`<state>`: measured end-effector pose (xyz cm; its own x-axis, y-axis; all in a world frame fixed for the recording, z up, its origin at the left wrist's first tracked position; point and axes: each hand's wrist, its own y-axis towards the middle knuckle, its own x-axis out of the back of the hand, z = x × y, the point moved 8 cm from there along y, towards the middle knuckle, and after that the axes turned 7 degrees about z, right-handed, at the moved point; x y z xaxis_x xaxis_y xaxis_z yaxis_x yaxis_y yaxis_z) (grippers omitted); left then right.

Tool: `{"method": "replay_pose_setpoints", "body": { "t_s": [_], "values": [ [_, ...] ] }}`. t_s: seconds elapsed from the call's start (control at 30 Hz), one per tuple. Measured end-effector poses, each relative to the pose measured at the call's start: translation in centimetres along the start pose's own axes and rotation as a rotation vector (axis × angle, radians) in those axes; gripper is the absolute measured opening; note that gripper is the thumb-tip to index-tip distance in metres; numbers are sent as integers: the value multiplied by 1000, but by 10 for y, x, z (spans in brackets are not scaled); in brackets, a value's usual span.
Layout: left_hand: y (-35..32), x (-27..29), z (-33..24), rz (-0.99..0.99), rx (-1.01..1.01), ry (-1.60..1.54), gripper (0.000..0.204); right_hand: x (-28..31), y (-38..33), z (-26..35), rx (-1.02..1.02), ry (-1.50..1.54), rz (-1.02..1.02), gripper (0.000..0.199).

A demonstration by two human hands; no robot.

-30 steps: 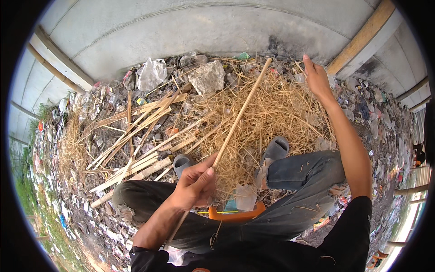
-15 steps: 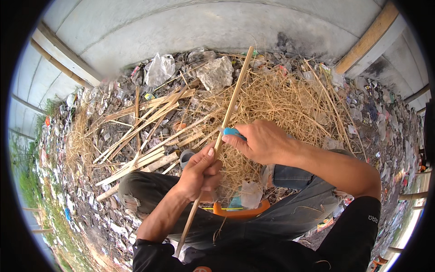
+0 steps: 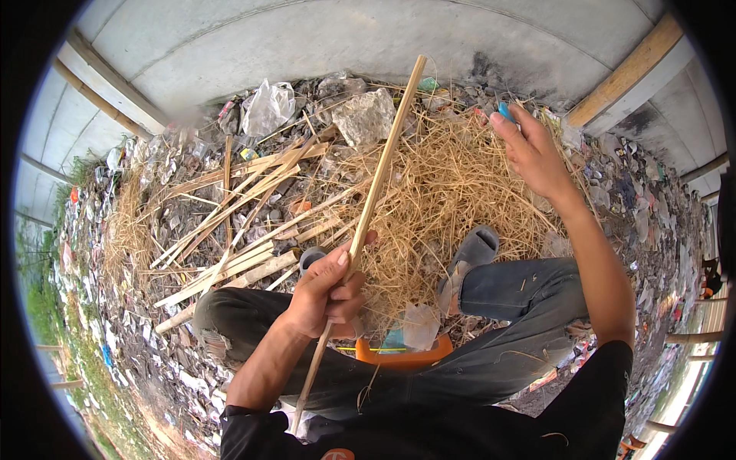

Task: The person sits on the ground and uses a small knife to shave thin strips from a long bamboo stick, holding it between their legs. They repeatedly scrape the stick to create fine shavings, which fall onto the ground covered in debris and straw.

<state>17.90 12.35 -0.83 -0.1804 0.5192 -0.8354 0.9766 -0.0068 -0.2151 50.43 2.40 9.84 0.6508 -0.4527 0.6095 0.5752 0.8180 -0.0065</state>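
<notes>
My left hand (image 3: 326, 295) is closed around a long, pale bamboo strip (image 3: 387, 165), which slants from my lap up toward the wall. Its far end stands clear above the ground. Farther off on the right, my right hand (image 3: 533, 153) is raised over the edge of the shavings. Its fingers are wrapped round a blue-handled knife (image 3: 504, 112); only a bit of the blue shows, and the blade cannot be made out. Under the strip and between my feet spreads a heap of curly, straw-coloured shavings (image 3: 468, 176).
More split bamboo strips (image 3: 238, 199) lie crossed on the left. A pale rock (image 3: 363, 119) and a clear plastic bag (image 3: 268, 107) sit near the grey wall (image 3: 307, 42). Litter covers the ground. Between my legs is an orange object (image 3: 406, 354); a grey sandal (image 3: 477, 247) is on my foot.
My right hand has left the bamboo strip and swung away, far and to the right, with the knife. The left hand keeps its hold; the strip's far end is slightly higher in view.
</notes>
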Motion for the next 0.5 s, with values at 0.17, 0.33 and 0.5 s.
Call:
{"method": "replay_pose_setpoints", "body": {
  "t_s": [0.17, 0.33, 0.5],
  "values": [
    [8, -2, -2, 43, -45, 128, 52, -50, -13, 38, 198, -50, 175, 51],
    [8, -2, -7, -140, -104, 519, 51, -101, -41, 63, 249, -146, 425, 53],
    [14, -12, -2, -114, -140, 516, 48, -150, -76, 66, 293, -245, 516, 53]
  ]
}}
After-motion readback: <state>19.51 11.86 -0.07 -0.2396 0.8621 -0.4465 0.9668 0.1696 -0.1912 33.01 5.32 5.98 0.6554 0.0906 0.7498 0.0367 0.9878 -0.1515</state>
